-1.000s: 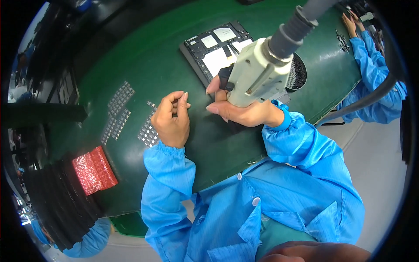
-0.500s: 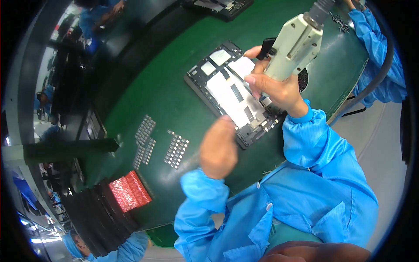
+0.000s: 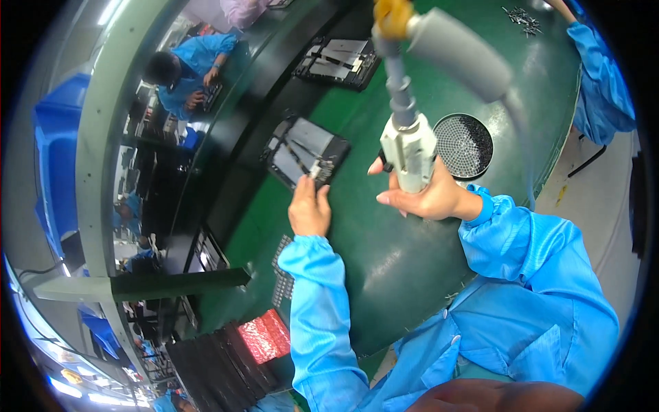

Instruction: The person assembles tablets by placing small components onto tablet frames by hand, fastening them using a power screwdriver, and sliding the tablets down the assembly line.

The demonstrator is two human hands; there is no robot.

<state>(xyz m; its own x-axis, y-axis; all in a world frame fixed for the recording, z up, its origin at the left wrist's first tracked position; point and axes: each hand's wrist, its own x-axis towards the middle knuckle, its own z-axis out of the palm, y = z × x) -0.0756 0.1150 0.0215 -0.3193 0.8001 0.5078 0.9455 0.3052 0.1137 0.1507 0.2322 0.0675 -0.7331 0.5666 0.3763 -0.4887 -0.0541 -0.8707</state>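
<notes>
An opened tablet (image 3: pixel 300 145) lies left of the table's middle, its pale battery plates, dark ribbon cable and circuit board showing. At its near edge, my left hand (image 3: pixel 310 211) has hold of it, fingertips over the rim by the board and thumb at the corner. To the right, my right hand (image 3: pixel 429 199) is wrapped round the pale body of an electric screwdriver (image 3: pixel 406 152), raised above the table and apart from the tablet. The screwdriver's tip is hidden by the hand.
A round dish of small dark screws (image 3: pixel 463 146) stands at right. Another opened tablet (image 3: pixel 338 63) lies at the back. Nearer left are a sheet of small pads (image 3: pixel 282 281), a red bubble-wrap packet (image 3: pixel 265 336) and black sleeves (image 3: pixel 213 367). A co-worker's blue sleeve (image 3: pixel 600 82) shows far right.
My left hand has come onto the tablet, which now lies farther left and away from me. The screwdriver has lifted off it, uncovering the screw dish. The view has shifted too.
</notes>
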